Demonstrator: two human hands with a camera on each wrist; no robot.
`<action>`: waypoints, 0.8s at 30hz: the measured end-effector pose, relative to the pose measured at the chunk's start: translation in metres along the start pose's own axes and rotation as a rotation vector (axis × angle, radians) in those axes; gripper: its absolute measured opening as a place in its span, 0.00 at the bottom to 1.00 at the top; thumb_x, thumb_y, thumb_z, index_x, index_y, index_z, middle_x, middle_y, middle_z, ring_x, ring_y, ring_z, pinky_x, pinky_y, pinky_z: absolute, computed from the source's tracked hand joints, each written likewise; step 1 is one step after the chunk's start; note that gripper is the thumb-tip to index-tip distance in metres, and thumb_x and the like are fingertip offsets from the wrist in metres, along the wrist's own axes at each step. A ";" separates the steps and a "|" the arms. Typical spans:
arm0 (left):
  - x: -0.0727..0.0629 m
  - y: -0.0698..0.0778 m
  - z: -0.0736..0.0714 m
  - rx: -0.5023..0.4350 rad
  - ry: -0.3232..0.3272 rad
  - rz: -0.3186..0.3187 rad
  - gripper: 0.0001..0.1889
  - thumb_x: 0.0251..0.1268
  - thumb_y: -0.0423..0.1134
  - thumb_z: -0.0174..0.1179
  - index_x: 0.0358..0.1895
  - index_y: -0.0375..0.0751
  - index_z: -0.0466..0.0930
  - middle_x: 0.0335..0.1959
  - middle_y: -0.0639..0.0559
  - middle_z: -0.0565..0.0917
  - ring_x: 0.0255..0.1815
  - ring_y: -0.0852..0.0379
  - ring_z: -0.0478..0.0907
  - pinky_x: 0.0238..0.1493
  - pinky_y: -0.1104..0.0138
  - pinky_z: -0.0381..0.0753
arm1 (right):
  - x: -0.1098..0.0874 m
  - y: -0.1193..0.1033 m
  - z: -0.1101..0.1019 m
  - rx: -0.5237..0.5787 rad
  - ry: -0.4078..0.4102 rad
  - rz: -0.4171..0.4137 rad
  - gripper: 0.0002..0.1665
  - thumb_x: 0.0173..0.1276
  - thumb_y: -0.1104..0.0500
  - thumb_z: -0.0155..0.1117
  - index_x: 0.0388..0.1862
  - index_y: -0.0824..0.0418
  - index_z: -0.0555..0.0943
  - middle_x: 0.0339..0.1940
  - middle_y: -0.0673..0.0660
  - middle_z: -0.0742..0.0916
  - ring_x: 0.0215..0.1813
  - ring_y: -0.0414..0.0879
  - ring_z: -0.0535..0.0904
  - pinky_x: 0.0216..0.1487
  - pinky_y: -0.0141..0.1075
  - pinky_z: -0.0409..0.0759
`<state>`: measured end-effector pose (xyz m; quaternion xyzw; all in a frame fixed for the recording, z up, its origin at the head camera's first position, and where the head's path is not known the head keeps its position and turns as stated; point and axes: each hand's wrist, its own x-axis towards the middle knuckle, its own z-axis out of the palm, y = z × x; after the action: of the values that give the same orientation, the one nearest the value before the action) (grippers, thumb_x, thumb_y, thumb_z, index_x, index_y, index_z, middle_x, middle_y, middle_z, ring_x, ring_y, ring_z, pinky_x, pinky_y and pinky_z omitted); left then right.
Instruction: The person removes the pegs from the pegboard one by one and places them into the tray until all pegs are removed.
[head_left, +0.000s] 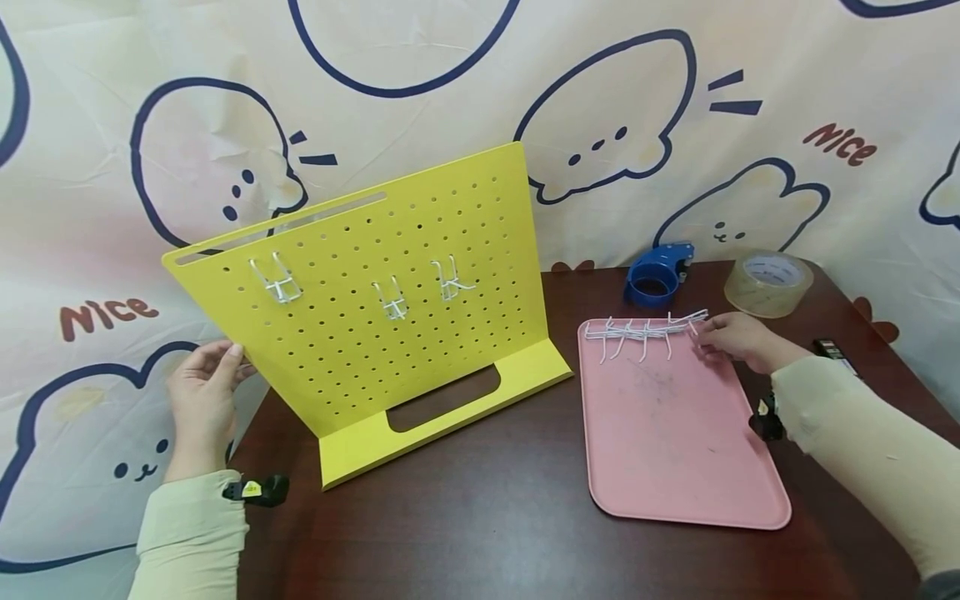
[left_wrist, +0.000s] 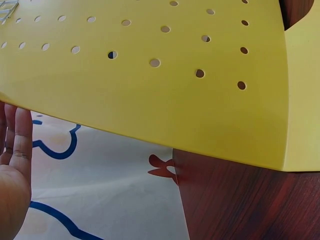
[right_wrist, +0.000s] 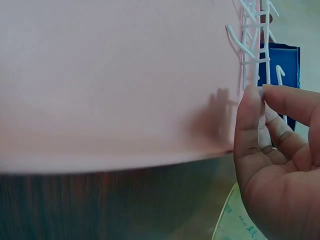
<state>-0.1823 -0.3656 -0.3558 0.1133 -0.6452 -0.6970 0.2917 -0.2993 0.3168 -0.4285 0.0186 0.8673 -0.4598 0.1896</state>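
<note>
A yellow pegboard (head_left: 420, 333) stands tilted on the table, with three white wire hooks on its face, one of them the upper-left hook (head_left: 277, 279). My left hand (head_left: 206, 392) grips the board's left edge, thumb at the front and fingers behind; in the left wrist view, fingers (left_wrist: 22, 135) show at the board's edge. Several white hooks (head_left: 630, 332) lie in a row along the far end of a pink tray (head_left: 675, 450). At the right end of that row, my right hand (head_left: 738, 340) pinches a white wire hook (right_wrist: 264, 75) between thumb and forefinger.
Behind the tray are a blue tape dispenser (head_left: 652, 279) and a roll of clear tape (head_left: 768, 283). A small dark object (head_left: 832, 350) lies beyond the right forearm. A printed cloth (head_left: 420, 117) hangs behind the brown table (head_left: 480, 525).
</note>
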 end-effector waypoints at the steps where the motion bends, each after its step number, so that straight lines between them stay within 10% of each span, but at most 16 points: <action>1: 0.000 0.000 0.000 -0.002 -0.002 0.002 0.06 0.72 0.31 0.65 0.45 0.31 0.87 0.40 0.48 0.85 0.37 0.57 0.84 0.39 0.76 0.84 | 0.001 0.001 0.001 0.012 -0.005 -0.002 0.26 0.78 0.67 0.55 0.65 0.87 0.66 0.36 0.55 0.85 0.36 0.40 0.81 0.40 0.32 0.86; 11: 0.000 -0.001 -0.001 -0.003 -0.002 0.012 0.07 0.71 0.32 0.65 0.46 0.32 0.87 0.39 0.49 0.85 0.36 0.58 0.85 0.38 0.76 0.84 | 0.006 0.001 0.007 0.041 -0.024 0.033 0.22 0.78 0.68 0.55 0.62 0.85 0.67 0.33 0.54 0.86 0.34 0.41 0.83 0.39 0.34 0.87; 24: 0.000 0.000 0.000 -0.021 0.009 -0.009 0.05 0.72 0.29 0.64 0.45 0.33 0.87 0.39 0.50 0.85 0.35 0.58 0.84 0.38 0.76 0.84 | 0.003 -0.012 0.007 -0.247 0.104 -0.017 0.19 0.76 0.60 0.58 0.51 0.78 0.77 0.35 0.61 0.84 0.39 0.52 0.78 0.38 0.39 0.80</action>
<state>-0.1824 -0.3656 -0.3562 0.1162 -0.6361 -0.7045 0.2925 -0.3026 0.3035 -0.4238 0.0115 0.9262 -0.3495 0.1410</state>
